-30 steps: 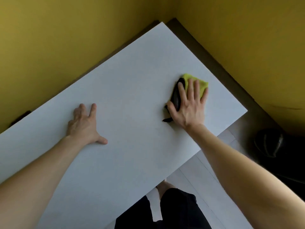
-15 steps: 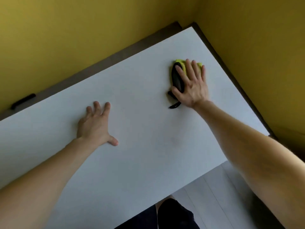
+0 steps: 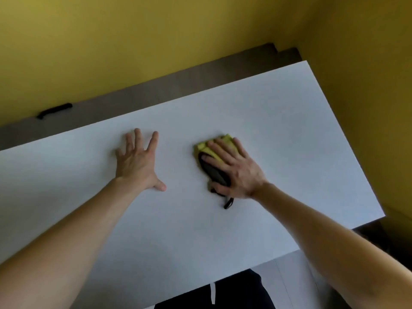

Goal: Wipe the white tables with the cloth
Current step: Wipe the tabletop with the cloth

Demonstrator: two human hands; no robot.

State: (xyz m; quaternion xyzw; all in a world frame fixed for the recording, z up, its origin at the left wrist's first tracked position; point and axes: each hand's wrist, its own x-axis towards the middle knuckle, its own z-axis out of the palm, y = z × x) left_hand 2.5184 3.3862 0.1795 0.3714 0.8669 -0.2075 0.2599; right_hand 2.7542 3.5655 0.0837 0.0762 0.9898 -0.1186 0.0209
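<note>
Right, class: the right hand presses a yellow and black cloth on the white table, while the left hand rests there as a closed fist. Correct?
Not quite. The head view shows the left hand lying flat on the white table, fingers spread, not a fist. The right hand does press the yellow and black cloth on it.

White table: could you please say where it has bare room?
Bare: right of the right hand to the end of the white table by the yellow wall; the near edge between the forearms; left of the left hand. Crowded: the middle, where both hands lie flat, the right on the cloth.
</note>
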